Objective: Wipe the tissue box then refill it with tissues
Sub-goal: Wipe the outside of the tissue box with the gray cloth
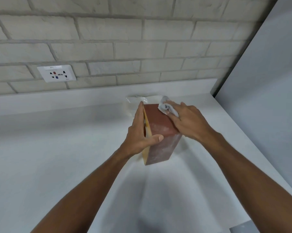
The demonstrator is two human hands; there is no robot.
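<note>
A reddish-brown tissue box (158,125) with a yellow face stands on its side on the white counter (57,148). My left hand (140,130) grips its left side, fingers along the yellow face and thumb over the near top edge. My right hand (187,120) holds a crumpled grey-white cloth (167,107) and presses it on the box's far right top edge. Behind the box lies a clear plastic pack of white tissues (137,101), mostly hidden by the box and hands.
A brick-pattern wall runs behind the counter, with a white socket plate (57,73) at the left. A plain grey panel (268,81) stands upright along the counter's right edge.
</note>
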